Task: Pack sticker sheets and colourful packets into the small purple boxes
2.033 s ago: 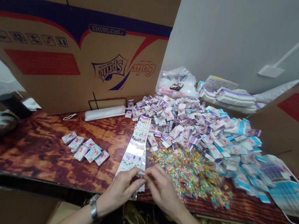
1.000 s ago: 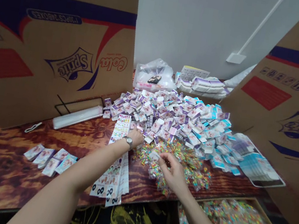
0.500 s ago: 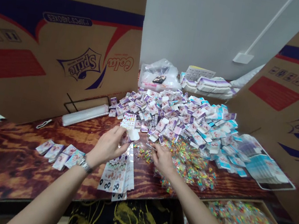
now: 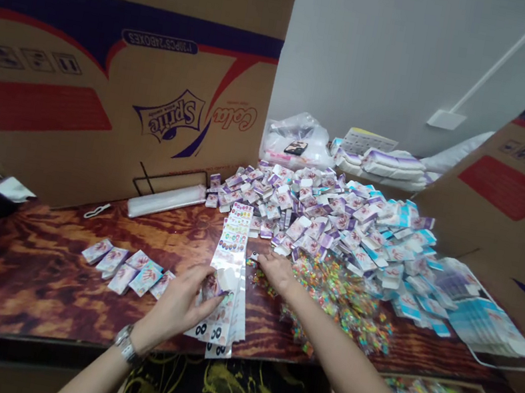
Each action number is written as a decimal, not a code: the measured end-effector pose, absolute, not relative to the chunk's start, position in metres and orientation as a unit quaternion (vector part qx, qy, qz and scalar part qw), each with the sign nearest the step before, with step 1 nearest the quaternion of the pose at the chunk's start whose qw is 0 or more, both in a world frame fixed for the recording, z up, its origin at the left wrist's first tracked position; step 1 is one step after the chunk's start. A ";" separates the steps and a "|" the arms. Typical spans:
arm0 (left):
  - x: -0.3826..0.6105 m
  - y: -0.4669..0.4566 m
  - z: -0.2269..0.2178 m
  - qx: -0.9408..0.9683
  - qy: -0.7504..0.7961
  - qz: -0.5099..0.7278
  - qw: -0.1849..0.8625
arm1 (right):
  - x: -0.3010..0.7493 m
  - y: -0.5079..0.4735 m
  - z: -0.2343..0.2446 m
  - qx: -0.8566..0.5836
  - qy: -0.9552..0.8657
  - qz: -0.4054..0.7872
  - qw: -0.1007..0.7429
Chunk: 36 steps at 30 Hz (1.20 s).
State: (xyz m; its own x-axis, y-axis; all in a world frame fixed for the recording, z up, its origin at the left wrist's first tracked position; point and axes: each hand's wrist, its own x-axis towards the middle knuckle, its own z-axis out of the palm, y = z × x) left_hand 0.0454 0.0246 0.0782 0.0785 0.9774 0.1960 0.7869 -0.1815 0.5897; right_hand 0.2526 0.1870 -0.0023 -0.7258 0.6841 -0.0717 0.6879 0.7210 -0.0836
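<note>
Left hand (image 4: 180, 302): grip closed on a small box (image 4: 226, 279), flap raised, held above sticker sheets (image 4: 232, 255) that run to the front edge of the surface (image 4: 38, 282). Right hand (image 4: 278, 274): grip pinching a small white slip (image 4: 254, 257) beside the colourful packets (image 4: 344, 309), with heaped boxes (image 4: 320, 213) toward the back edge.
</note>
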 end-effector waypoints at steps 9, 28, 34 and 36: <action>0.048 0.024 0.071 0.710 0.610 0.305 0.174 | 0.251 0.189 0.002 0.348 0.937 -0.023 0.013; 0.055 0.017 0.069 0.695 0.630 0.290 0.190 | 0.235 0.191 0.008 0.460 0.873 -0.154 -0.049; 0.059 0.016 0.064 0.692 0.617 0.320 0.193 | 0.256 0.199 0.026 0.479 0.821 -0.270 -0.155; 0.061 0.017 0.063 0.695 0.609 0.331 0.192 | 0.263 0.193 0.036 0.463 0.808 -0.314 -0.184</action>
State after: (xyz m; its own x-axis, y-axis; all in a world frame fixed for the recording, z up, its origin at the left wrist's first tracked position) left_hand 0.0612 0.0173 0.0632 0.0393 0.9733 0.2263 0.7188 -0.1849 0.6702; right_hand 0.2627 0.1933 0.0361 -0.5036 0.8639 0.0064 0.6328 0.3739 -0.6780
